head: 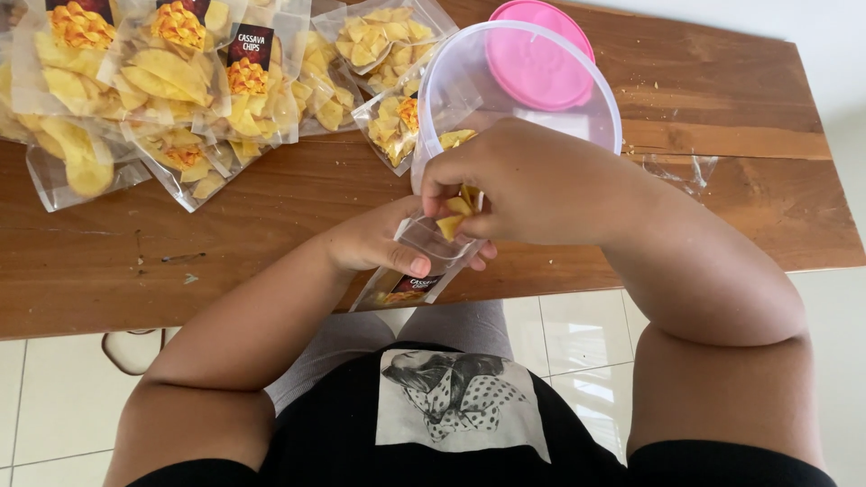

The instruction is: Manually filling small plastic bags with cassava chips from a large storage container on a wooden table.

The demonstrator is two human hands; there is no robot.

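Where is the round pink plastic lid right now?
In the head view, the round pink plastic lid lies top right on the wooden table, behind the clear plastic tub.

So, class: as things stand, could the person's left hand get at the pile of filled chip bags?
Probably not at once: the left hand is holding a clear pouch open. The filled bags lie unobstructed on its side of the wooden table.

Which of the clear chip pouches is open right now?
The pouch held by the left hand at the table's near edge; the right hand pushes chips into its mouth. The rest lie filled in the far-left pile.
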